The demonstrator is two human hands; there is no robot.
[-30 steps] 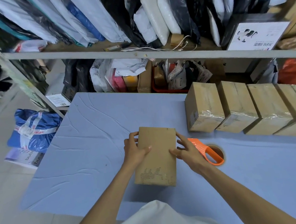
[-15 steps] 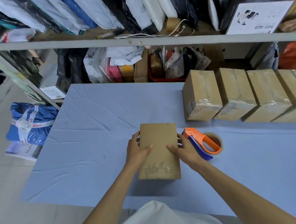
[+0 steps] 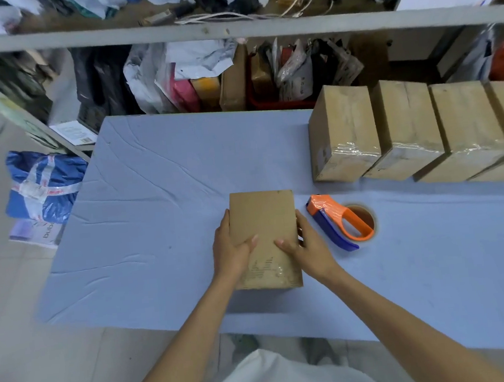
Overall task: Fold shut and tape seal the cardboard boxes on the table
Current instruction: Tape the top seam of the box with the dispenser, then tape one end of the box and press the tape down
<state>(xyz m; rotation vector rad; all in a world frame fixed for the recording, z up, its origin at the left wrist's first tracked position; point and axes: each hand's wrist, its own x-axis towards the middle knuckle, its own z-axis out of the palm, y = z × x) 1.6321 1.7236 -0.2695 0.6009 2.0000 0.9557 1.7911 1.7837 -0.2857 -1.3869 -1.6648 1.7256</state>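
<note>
Blue table [image 3: 159, 199]: four taped boxes [image 3: 343, 132] behind; fifth box [image 3: 262, 217], folded, untaped, grasped by left hand [image 3: 230, 251] and right hand [image 3: 310, 250]; dispenser [image 3: 340, 222] untouched beside.

Even soft light (edges warped)

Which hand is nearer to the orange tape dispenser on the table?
Right. The right hand grips the right side of the cardboard box, just beside the tape dispenser but not touching it. The left hand grips the box's left side, farther off.
</note>
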